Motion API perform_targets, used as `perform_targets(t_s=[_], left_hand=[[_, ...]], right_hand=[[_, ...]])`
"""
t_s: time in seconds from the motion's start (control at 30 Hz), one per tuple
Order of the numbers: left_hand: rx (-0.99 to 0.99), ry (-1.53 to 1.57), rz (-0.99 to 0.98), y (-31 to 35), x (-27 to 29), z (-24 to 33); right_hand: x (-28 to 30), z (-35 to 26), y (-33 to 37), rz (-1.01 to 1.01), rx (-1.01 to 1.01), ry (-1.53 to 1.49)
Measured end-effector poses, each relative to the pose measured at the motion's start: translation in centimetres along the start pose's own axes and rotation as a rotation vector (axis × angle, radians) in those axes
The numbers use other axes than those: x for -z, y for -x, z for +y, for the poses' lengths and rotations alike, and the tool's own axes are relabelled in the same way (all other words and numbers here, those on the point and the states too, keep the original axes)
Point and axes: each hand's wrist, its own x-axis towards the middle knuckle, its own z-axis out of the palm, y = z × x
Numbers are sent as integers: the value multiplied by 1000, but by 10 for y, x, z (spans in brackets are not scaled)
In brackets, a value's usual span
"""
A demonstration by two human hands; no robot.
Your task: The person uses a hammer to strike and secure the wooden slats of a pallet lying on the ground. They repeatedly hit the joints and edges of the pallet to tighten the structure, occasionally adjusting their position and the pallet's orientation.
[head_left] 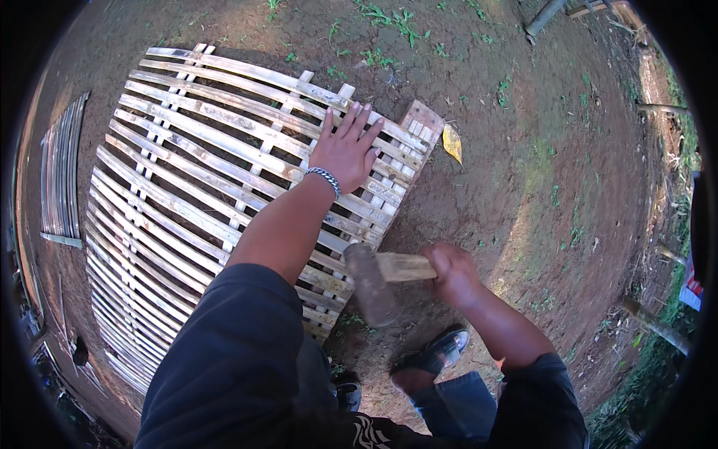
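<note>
A large bamboo slat panel (187,142) lies on the ground, its long pale strips crossed by several narrower bars. My left hand (345,152) rests flat on the panel near its right end, fingers spread, with a chain bracelet (324,179) at the wrist. In my right hand (451,274) is the wooden handle of a sledgehammer (372,284). Its dark, blocky head is beside the panel's near right edge; whether it touches the slats I cannot tell. A flat board (423,118) shows under the slat ends at the far right corner.
Bare brown soil (479,194) with small green weeds surrounds the panel. A yellow leaf (452,144) lies by its right corner. Another stack of strips (63,172) lies far left. Posts (656,327) stand along the right side. My sandalled foot (434,359) is close below the hammer.
</note>
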Motion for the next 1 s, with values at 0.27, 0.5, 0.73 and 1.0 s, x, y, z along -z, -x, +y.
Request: perform_targets(t_s=[0.27, 0.5, 0.73, 1.0], left_hand=[[-1, -28, 10, 2, 0, -2], [-4, -30, 4, 1, 1, 1], [1, -41, -26, -1, 7, -2], [10, -53, -50, 0, 5, 1]], right_hand=[[4, -11, -10, -87, -533, -82], [-6, 1, 14, -166, -614, -57], [-27, -4, 35, 194, -792, -213], [-47, -21, 12, 228, -795, -213]])
